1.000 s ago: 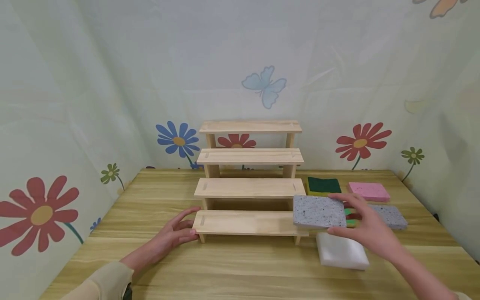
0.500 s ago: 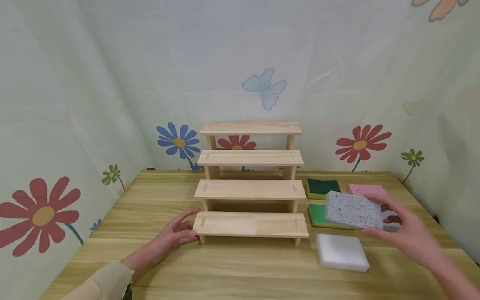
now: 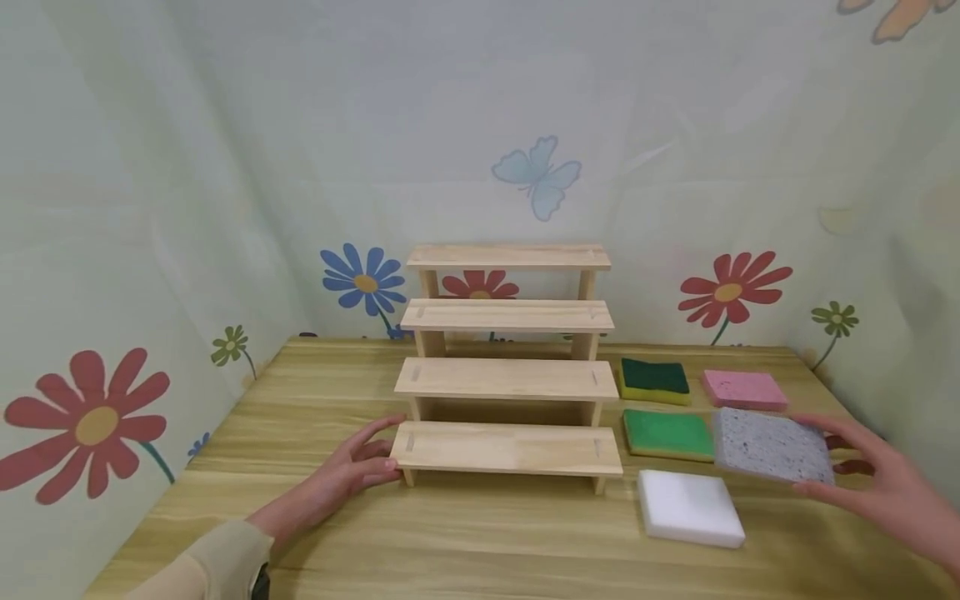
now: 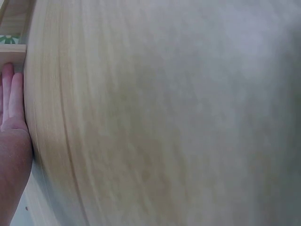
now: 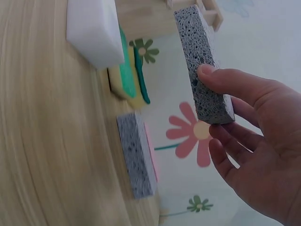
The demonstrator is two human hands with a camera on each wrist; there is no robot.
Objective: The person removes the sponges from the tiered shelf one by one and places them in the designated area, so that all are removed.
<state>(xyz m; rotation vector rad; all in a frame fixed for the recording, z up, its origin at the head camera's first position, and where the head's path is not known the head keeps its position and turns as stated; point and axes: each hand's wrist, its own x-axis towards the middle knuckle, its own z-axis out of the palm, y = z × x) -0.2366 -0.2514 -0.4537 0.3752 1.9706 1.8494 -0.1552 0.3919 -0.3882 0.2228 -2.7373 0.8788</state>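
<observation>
In the head view, my right hand [image 3: 885,483] pinches a speckled grey sponge [image 3: 772,446] by its right end, thumb at the near edge and fingers on the far side. The right wrist view shows this held sponge [image 5: 200,61] in the air, above a second grey sponge [image 5: 136,153] lying on the table. That second sponge is hidden in the head view. At the left end of a four-step wooden display stand [image 3: 506,447], my left hand [image 3: 348,471] holds the lowest step, thumb near its front corner and forefinger at its back corner.
Right of the stand lie a white sponge [image 3: 690,508], a green-topped sponge [image 3: 667,433], a dark green and yellow sponge [image 3: 654,381] and a pink sponge [image 3: 745,389]. A flowered curtain [image 3: 360,125] encloses the wooden table [image 3: 450,542] at the back and sides.
My right hand has carried the grey sponge rightward from beside the lowest step, uncovering the green-topped sponge. The left hand keeps its place at the stand.
</observation>
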